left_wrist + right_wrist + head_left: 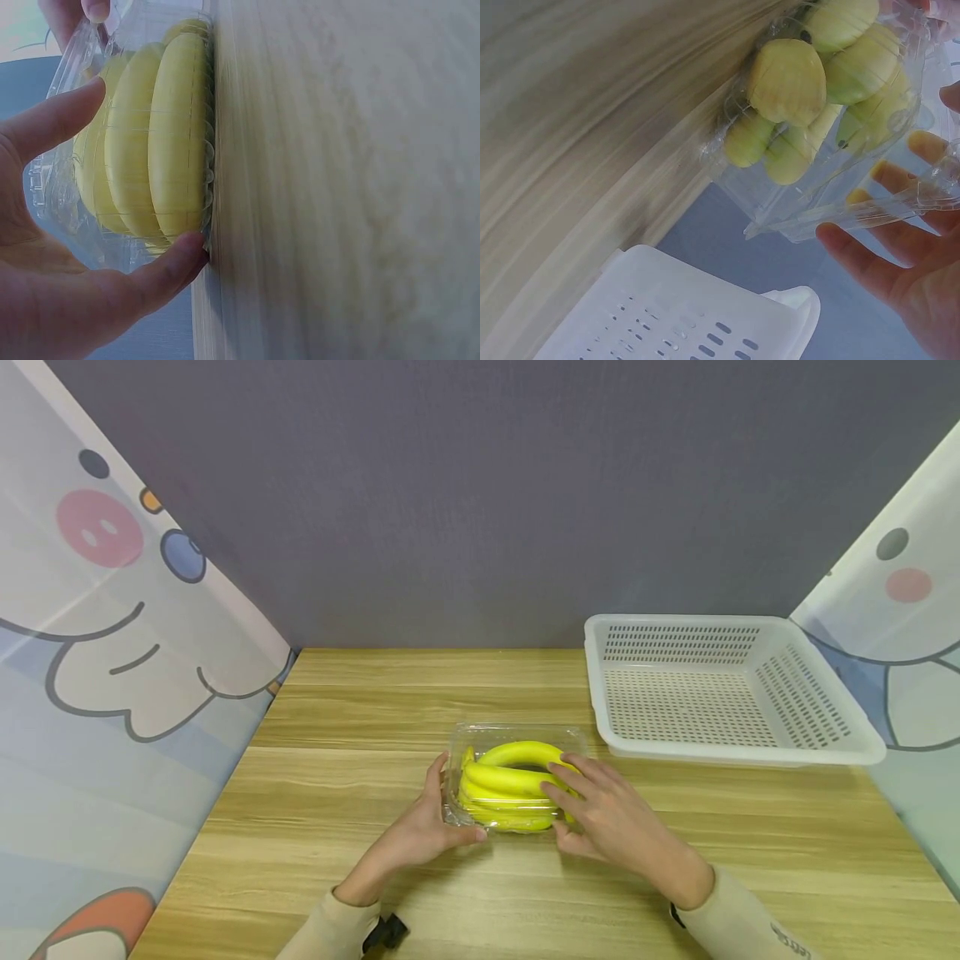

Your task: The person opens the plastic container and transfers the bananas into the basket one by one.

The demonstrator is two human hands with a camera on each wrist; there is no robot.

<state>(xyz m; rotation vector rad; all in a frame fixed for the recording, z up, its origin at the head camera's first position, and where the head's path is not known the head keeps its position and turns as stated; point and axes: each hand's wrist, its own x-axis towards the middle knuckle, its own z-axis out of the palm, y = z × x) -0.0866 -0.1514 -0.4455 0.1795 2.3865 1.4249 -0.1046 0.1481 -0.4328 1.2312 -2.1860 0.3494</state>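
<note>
A clear box (517, 732) of yellow bananas (510, 781) sits at the near middle of the table (330, 760), with a white basket (738, 753) at the far right, apart from it. The left hand (420, 832) clasps the box's left end, its grip set between thumb on the near side and fingers on the left. The right hand (618, 818) has its grip spread, fingers reaching over the box's right end.

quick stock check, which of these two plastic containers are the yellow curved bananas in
The clear rectangular plastic box between the left hand and right hand: the yellow bananas show through it. The white perforated plastic basket, farther right, shows none.
</note>
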